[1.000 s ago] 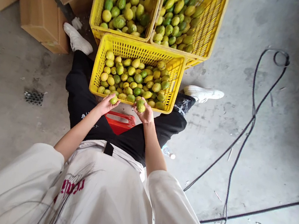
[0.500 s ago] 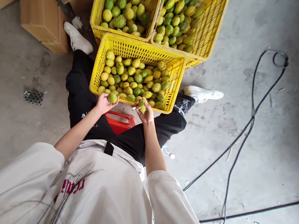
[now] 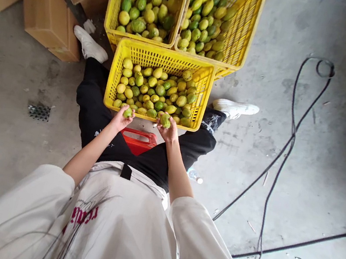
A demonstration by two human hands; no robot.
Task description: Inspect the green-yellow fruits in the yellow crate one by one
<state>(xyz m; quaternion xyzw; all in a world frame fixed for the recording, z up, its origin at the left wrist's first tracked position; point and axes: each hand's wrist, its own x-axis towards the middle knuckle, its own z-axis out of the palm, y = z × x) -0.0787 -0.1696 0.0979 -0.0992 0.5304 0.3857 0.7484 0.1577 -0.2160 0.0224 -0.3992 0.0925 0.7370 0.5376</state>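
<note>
My left hand (image 3: 121, 119) is closed around a green lemon (image 3: 127, 113), close to the near rim of a yellow plastic crate (image 3: 152, 119). In my right hand (image 3: 169, 132) is another green lemon (image 3: 165, 121), gripped between thumb and fingers at the same rim. Many loose yellow and green lemons (image 3: 160, 90) lie in a shallow layer inside this crate, which sits between my legs. Beneath my forearms shows part of a red plastic item (image 3: 137, 144) with a slot in it.
Two more yellow crates stand beyond: the left one (image 3: 112, 11) piled with lemons, the right one (image 3: 248, 35) partly filled. Cardboard boxes (image 3: 47, 9) lie at the upper left. A black cable (image 3: 292, 135) loops over the concrete floor at right. A clear bottle (image 3: 194, 176) lies by my right leg.
The lemon in my left hand has turned and the fingers now cover more of it. My right hand has shifted its fingers slightly around its lemon. The crates have not moved.
</note>
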